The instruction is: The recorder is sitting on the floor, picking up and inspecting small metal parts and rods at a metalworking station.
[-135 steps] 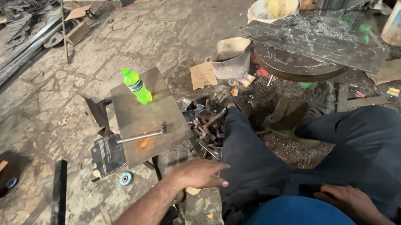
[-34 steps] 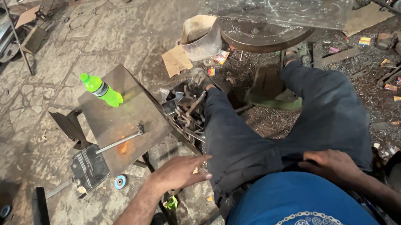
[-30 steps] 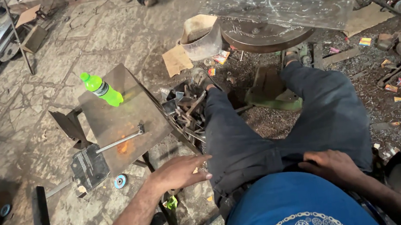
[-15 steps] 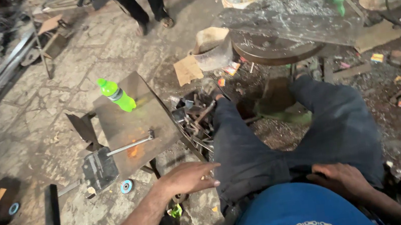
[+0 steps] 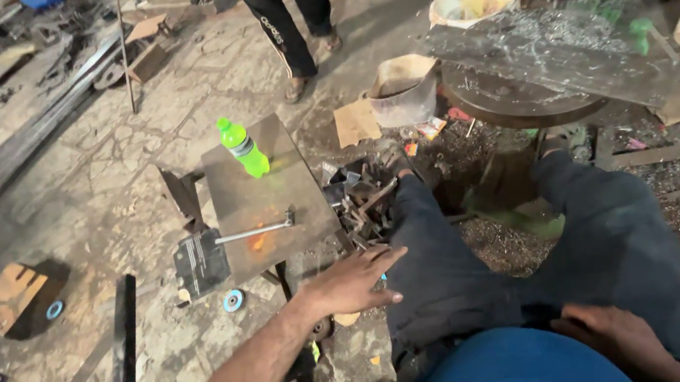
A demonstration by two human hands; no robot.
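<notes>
At the bottom of the frame the right hand (image 5: 608,335) rests on the person's own thigh, just above the blue shirt; its fingers are blurred and partly hidden, so how far it is open cannot be told. Left of centre the left hand (image 5: 352,282) reaches out flat, fingers spread and straight, holding nothing, its fingertips beside the left knee of the dark trousers. Just above it, at mid-frame, stands a small metal table (image 5: 260,198) with a flat steel top. A metal rod (image 5: 253,232) lies across its near edge, and a green plastic bottle (image 5: 243,146) lies tilted on its far corner. A pile of scrap metal pieces (image 5: 358,197) sits between the table and the leg. A blue grinding disc (image 5: 234,299) lies on the stone floor below the table's left side. Farther up, right of centre, a dented metal bucket (image 5: 401,90) stands near a round metal plate (image 5: 517,98). At the top, another person's legs (image 5: 286,18) stand on the floor.
</notes>
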